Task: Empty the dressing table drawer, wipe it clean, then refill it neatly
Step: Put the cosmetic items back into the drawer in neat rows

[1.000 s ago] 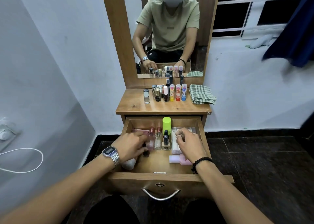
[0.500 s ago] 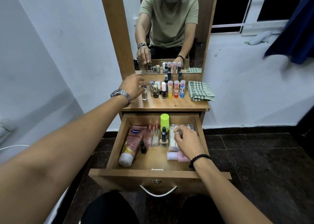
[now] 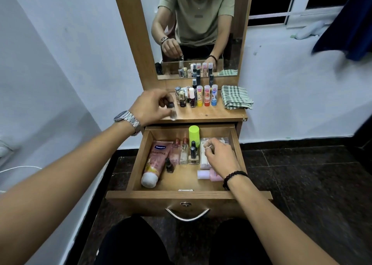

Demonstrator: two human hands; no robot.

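Small clear bottle (image 3: 172, 114) pinched by left hand (image 3: 150, 106) above tabletop (image 3: 203, 114); right hand (image 3: 220, 157) loosely curled in drawer (image 3: 138, 160), grip unclear.

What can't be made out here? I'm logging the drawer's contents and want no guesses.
- Small bottle, head view: blurred, half covered by the left hand.
- Clear box in the drawer: right hand hides most of it.
- Pink bottle: wrist covers its end.
- Tabletop bottle labels: too small.
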